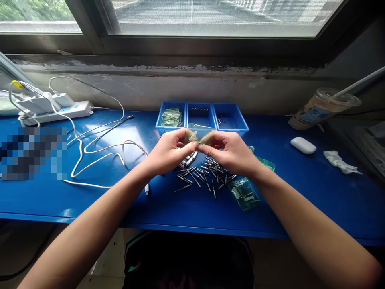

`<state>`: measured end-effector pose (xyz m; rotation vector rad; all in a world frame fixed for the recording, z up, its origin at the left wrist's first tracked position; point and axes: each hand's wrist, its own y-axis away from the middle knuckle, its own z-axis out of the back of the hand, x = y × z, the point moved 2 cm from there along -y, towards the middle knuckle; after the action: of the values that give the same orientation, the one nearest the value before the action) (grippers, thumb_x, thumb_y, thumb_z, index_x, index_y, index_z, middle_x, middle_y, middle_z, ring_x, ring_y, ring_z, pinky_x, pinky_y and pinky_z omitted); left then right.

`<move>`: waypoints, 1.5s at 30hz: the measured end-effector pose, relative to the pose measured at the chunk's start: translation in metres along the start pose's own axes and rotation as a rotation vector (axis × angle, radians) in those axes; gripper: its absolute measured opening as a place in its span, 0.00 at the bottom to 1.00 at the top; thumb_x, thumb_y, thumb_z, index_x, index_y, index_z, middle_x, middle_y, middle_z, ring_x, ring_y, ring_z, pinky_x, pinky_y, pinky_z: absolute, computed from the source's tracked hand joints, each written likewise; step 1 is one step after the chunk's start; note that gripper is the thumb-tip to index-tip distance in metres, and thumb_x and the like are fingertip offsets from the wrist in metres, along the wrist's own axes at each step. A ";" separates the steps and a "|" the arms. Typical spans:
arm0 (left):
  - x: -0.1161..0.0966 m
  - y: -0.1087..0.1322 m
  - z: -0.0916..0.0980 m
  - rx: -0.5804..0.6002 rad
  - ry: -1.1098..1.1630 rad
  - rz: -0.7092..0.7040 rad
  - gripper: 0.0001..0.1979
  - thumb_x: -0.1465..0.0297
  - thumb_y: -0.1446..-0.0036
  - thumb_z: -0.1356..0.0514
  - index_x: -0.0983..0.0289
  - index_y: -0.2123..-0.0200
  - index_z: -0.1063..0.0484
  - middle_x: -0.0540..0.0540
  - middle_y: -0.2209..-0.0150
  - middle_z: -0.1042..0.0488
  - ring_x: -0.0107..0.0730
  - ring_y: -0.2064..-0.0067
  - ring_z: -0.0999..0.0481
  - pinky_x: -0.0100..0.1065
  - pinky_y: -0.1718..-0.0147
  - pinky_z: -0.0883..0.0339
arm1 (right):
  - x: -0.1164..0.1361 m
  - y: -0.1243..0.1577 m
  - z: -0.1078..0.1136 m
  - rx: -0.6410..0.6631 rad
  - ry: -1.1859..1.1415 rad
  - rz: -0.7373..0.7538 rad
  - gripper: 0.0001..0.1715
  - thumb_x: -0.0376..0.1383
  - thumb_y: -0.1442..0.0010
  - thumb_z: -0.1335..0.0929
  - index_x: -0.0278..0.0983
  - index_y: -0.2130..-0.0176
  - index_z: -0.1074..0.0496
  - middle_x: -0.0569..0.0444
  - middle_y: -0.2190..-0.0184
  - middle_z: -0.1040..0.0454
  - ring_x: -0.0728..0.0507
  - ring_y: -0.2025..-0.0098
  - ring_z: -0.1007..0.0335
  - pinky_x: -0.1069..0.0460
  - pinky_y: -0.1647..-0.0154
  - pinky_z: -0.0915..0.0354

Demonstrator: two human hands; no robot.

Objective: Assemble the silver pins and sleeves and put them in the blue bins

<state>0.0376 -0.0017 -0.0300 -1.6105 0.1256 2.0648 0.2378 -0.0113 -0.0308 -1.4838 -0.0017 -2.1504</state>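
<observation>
My left hand [170, 150] and my right hand [230, 150] meet above the blue table [120, 200], fingertips pinched together on one small clear-green plastic bag [194, 137] held between them. Just below the hands lies a loose pile of several small metal pins [204, 174]. A filled green bag [245, 193] rests on the table under my right wrist, and another green bag [266, 162] shows behind that wrist.
Three blue trays stand at the back: left one [171, 117] full of green bags, middle one [201, 116], right one [231, 118] with a few pins. White power strip [57, 108] and cables [99, 148] lie left. Drink cup [323, 108], white earbud case [303, 145], crumpled wrapper [341, 162] lie right.
</observation>
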 end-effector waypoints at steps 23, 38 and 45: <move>-0.005 0.001 0.007 0.113 0.185 0.105 0.20 0.59 0.44 0.25 0.68 0.68 0.28 0.48 0.73 0.31 0.23 0.72 0.36 0.25 0.74 0.42 | 0.001 0.001 0.005 0.010 0.013 0.000 0.20 0.49 0.39 0.20 0.36 0.62 0.21 0.52 0.67 0.23 0.46 0.68 0.29 0.52 0.70 0.32; -0.006 0.000 0.003 0.038 0.149 0.083 0.18 0.60 0.45 0.24 0.68 0.67 0.23 0.51 0.69 0.25 0.27 0.67 0.29 0.26 0.69 0.36 | 0.006 0.001 0.004 0.042 0.038 0.015 0.13 0.43 0.36 0.22 0.36 0.63 0.21 0.54 0.67 0.22 0.47 0.68 0.29 0.52 0.70 0.34; -0.004 0.000 0.003 0.034 0.161 0.067 0.19 0.57 0.44 0.26 0.68 0.66 0.23 0.53 0.67 0.24 0.28 0.66 0.27 0.27 0.66 0.33 | 0.007 0.001 0.003 0.027 0.048 0.017 0.16 0.46 0.36 0.22 0.36 0.64 0.22 0.53 0.68 0.24 0.47 0.69 0.31 0.52 0.71 0.35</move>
<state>0.0357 -0.0021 -0.0254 -1.7727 0.2737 1.9685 0.2389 -0.0142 -0.0238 -1.4121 -0.0009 -2.1642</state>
